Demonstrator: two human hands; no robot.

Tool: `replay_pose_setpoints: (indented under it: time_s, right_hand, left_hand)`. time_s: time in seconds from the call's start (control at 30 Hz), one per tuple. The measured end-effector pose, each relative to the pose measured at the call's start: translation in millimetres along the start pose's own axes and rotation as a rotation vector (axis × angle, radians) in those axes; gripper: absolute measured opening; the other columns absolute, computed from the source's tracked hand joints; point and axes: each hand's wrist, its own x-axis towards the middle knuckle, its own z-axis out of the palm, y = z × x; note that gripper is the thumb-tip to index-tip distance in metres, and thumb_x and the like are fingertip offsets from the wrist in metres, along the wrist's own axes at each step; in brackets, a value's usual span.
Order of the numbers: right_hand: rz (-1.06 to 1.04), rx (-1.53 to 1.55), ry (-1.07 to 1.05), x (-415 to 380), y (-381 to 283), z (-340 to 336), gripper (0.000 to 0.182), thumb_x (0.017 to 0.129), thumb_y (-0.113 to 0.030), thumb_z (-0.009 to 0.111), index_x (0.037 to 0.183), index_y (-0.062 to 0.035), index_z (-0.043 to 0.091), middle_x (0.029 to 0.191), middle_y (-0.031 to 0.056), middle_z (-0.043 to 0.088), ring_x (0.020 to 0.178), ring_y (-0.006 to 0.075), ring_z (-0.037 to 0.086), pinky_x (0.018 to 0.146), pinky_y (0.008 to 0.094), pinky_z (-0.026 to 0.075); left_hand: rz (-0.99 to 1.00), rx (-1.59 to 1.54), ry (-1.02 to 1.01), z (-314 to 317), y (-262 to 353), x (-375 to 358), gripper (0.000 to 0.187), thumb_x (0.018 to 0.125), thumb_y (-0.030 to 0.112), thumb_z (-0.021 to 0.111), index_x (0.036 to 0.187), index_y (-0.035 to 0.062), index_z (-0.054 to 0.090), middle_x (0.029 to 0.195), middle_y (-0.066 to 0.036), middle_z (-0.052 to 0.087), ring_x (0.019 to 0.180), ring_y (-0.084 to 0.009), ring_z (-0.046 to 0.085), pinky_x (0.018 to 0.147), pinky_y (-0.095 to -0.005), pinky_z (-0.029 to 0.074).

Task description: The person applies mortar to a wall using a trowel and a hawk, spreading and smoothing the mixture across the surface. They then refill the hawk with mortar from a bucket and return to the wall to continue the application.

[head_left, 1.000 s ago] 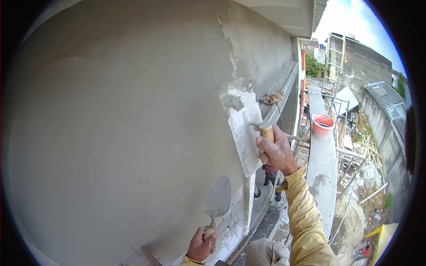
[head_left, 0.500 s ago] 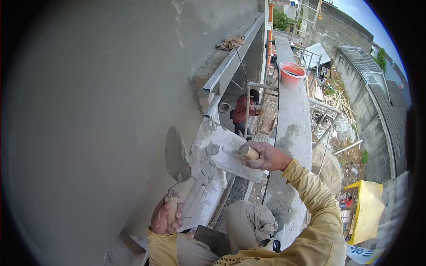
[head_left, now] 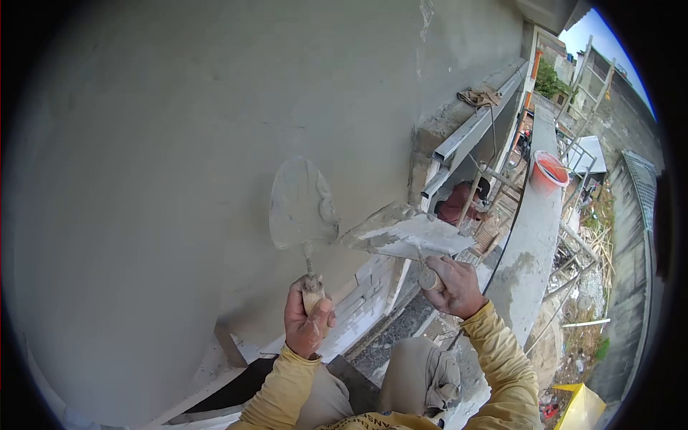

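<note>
Gripping the short wooden handle of a rounded grey steel trowel [head_left: 301, 204], the left hand [head_left: 307, 322] has its fingers curled tight around the grip, blade upright and just beside the smooth grey plastered wall [head_left: 158, 179]. The right hand [head_left: 451, 285] wraps its fingers around the handle under a flat mortar-smeared plaster board [head_left: 405, 235], held near level beside the trowel's blade. Beyond, an orange plastic bucket [head_left: 548, 172] stands on a concrete ledge [head_left: 527, 251]
</note>
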Motion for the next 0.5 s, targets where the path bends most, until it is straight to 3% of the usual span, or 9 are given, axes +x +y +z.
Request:
replay_pose_setpoints:
  time_s: [0.1,0.2,0.27,0.3,0.37,0.43,0.47,0.5]
  right_hand:
    - [-0.193,-0.171,0.06,39.6,-11.7,9.6,0.049,0.066,-0.013,0.073,0.113,-0.0063,0.06,0.078,0.0063,0.058,0.064,0.0266,0.057,0.057,0.038,0.047]
    - [-0.355,-0.35,0.245,81.5,-17.5,15.4,0.048,0.06,-0.01,0.072,0.107,-0.0056,0.062,0.081,0.0066,0.058,0.064,0.0243,0.055,0.056,0.0366,0.045]
    - [-0.395,-0.334,0.339,119.7,-28.4,10.1,0.046,0.064,-0.008,0.071,0.109,-0.0039,0.06,0.083,0.0093,0.058,0.065,0.0281,0.055,0.057,0.0384,0.045]
    - [-0.333,-0.341,0.416,136.2,-32.8,7.3,0.045,0.069,-0.009,0.07,0.112,-0.0022,0.057,0.082,0.0103,0.057,0.066,0.0281,0.056,0.059,0.0387,0.046]
    - [-0.28,-0.346,0.493,163.8,-45.3,-0.8,0.044,0.075,-0.009,0.07,0.115,-0.0006,0.055,0.082,0.0114,0.056,0.067,0.028,0.056,0.06,0.039,0.046]
    - [-0.284,0.017,0.71,202.4,-72.4,-8.4,0.043,0.087,-0.014,0.064,0.124,0.0018,0.048,0.082,0.009,0.055,0.065,0.0203,0.056,0.057,0.0336,0.047]
    - [-0.306,0.027,0.707,215.7,-91.6,-18.2,0.043,0.087,-0.014,0.064,0.124,0.0018,0.048,0.082,0.009,0.055,0.065,0.0203,0.056,0.057,0.0336,0.047]
    - [-0.202,0.38,0.567,224.8,-114.5,-32.5,0.043,0.09,-0.016,0.061,0.126,0.0026,0.046,0.082,0.007,0.054,0.063,0.0158,0.055,0.054,0.03,0.045]
  left_hand:
    - [0.043,-0.002,0.043,-0.1,-1.8,-7.4,0.052,0.091,0.012,0.067,0.134,0.0025,0.039,0.09,-0.001,0.053,0.066,-0.0063,0.049,0.059,-0.0217,0.044]
    - [0.068,-0.032,0.06,-8.0,-2.4,-8.3,0.057,0.089,0.007,0.067,0.137,0.0022,0.037,0.091,0.002,0.05,0.068,-0.0033,0.045,0.059,-0.0198,0.041]
    - [0.04,0.115,0.072,-11.3,0.3,-11.5,0.053,0.089,0.023,0.069,0.13,0.002,0.043,0.091,-0.009,0.059,0.072,-0.0174,0.06,0.066,-0.0308,0.05]
    - [0.081,0.122,0.084,-9.3,-1.3,-10.5,0.053,0.089,0.023,0.069,0.13,0.002,0.043,0.091,-0.009,0.059,0.072,-0.0174,0.06,0.066,-0.0308,0.05]
    - [0.238,0.505,0.241,-4.2,-8.2,-9.0,0.037,0.088,0.016,0.067,0.12,0.0099,0.05,0.089,-0.004,0.06,0.075,-0.0216,0.061,0.071,-0.0334,0.05]
    - [0.199,0.494,0.25,-9.3,-17.0,-5.8,0.035,0.088,0.011,0.065,0.12,0.0105,0.05,0.089,-0.001,0.055,0.073,-0.0167,0.056,0.069,-0.0306,0.049]
    - [0.138,0.482,0.249,-12.2,-22.2,-3.7,0.034,0.089,0.006,0.063,0.119,0.0112,0.05,0.089,0.002,0.05,0.071,-0.0118,0.051,0.068,-0.0278,0.047]
    - [0.401,0.743,0.266,-15.8,-29.9,2.9,0.033,0.089,0.01,0.063,0.12,0.0103,0.05,0.094,-0.001,0.053,0.075,-0.0111,0.053,0.07,-0.0282,0.047]
